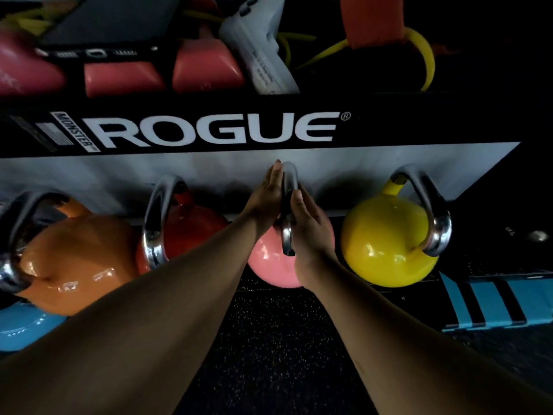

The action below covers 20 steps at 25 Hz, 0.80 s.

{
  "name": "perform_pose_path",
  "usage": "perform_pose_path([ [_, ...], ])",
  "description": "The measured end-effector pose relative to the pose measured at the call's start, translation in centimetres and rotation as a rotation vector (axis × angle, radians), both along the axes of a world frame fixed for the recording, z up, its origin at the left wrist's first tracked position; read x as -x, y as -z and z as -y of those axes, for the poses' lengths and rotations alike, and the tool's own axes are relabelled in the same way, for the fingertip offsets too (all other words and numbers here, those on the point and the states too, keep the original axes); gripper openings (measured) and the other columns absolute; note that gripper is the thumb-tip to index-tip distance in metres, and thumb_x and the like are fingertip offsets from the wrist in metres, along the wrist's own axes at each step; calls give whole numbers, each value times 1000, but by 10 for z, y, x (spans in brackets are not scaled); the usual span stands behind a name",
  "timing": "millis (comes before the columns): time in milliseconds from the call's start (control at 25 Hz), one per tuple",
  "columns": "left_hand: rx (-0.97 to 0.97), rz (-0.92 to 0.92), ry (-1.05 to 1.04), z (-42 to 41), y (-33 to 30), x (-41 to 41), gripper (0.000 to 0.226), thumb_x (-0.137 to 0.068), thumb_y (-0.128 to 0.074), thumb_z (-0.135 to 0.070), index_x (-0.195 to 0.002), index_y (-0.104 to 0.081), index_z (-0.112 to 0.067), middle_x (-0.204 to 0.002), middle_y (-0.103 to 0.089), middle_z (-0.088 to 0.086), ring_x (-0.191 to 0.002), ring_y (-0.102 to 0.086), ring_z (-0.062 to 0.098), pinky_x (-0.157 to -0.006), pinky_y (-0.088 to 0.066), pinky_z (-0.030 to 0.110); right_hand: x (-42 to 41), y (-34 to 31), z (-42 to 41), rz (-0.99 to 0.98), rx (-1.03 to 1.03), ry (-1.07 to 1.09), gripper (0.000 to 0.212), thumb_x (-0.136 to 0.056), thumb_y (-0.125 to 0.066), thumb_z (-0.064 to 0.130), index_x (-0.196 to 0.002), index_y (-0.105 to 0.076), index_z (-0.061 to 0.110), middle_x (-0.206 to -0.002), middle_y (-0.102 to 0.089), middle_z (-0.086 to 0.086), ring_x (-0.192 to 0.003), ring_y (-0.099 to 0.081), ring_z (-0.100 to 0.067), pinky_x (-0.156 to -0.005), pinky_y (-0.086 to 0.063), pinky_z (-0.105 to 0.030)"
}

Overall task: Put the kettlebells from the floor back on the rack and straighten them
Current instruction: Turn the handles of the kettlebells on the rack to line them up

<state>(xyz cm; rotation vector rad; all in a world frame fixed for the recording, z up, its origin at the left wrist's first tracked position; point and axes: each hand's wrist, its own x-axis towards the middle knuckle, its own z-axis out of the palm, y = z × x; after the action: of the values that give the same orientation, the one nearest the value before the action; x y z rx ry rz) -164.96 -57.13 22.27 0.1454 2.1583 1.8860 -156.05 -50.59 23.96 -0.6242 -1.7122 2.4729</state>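
Dark speckled rubber floor [269, 339] fills the lower middle of the view, and above it a black rack [389, 124] is seen, its front rail printed with "ROGUE" in white. On the rack's lower shelf a row of kettlebells is lined up, each with a bare steel handle. The pink kettlebell [266, 265] sits in the middle of the row, between the red kettlebell [194, 229] on its left and the yellow kettlebell [386, 241] on its right. Its steel handle [288, 205] is seen edge-on and is pressed between two flattened palms: the left hand [266, 196] is laid open against the handle's left side with fingers extended upward, and the right hand [311, 229] is laid against its right side, fingers straight rather than curled, so neither hand is closed around the bar. Further left an orange kettlebell [74, 259] is seen, and below it a blue kettlebell [24, 327] shows at the frame's edge; whether it rests on the floor cannot be told. On the upper shelf several pink weights [206, 70], a grey device [260, 52] and a yellow band [425, 52] are stored. A blue-and-black striped object [496, 304] lies at the right, near the yellow kettlebell.
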Motion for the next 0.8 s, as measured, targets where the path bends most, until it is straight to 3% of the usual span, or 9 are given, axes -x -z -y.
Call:
perform_pose_path([
  [120, -53, -12, -29, 6, 1, -6, 51, -104, -21, -39, -152, -21, -24, -160, -24, 0, -146, -23, 15, -106, -21, 17, 5, 2, -11, 7, -44, -50, 38, -100, -48, 37, -135, -57, 28, -120, -71, -1, -105, -67, -22, -73, -56, -28],
  [200, -24, -11, 10, 3, 2, -5, 50, -104, -20, -37, -152, -19, -23, -160, -22, 1, -146, -21, 14, -106, -19, 16, 3, 8, -13, 13, -50, -50, 39, -100, -46, 40, -135, -57, 28, -123, -69, -2, -103, -67, -17, -70, -56, -24],
  [360, 127, -85, 71, -7, 7, 1, 48, -105, -20, -22, -152, -18, -12, -161, -19, 6, -148, -16, 13, -92, -11, -10, 1, 15, -10, -2, -16, -25, 40, -101, -43, 41, -138, -53, 31, -124, -68, 5, -106, -68, -8, -82, -56, -26],
  [600, 136, -97, 85, -5, 7, 4, 50, -105, -18, -31, -152, -20, -16, -161, -20, 3, -148, -16, 13, -119, -11, 25, 2, 20, -11, -8, -160, -42, 44, -97, -40, 53, -140, -46, 44, -140, -57, 10, -127, -54, -9, -109, -43, -42],
  [720, 158, -98, 87, -5, 9, 2, 49, -105, -18, -32, -152, -22, -16, -161, -21, 3, -148, -16, 12, -117, -12, 22, 1, 20, -15, -31, -224, -86, 45, -100, -35, 50, -145, -39, 43, -147, -51, 9, -133, -48, -9, -112, -40, -42],
  [800, 133, -88, 77, -5, 10, 0, 49, -105, -19, -33, -151, -22, -18, -161, -22, 2, -147, -17, 11, -112, -14, 18, 1, 20, -17, -22, -252, -100, 46, -102, -32, 47, -147, -35, 40, -149, -49, 5, -133, -48, -11, -106, -45, -34],
])
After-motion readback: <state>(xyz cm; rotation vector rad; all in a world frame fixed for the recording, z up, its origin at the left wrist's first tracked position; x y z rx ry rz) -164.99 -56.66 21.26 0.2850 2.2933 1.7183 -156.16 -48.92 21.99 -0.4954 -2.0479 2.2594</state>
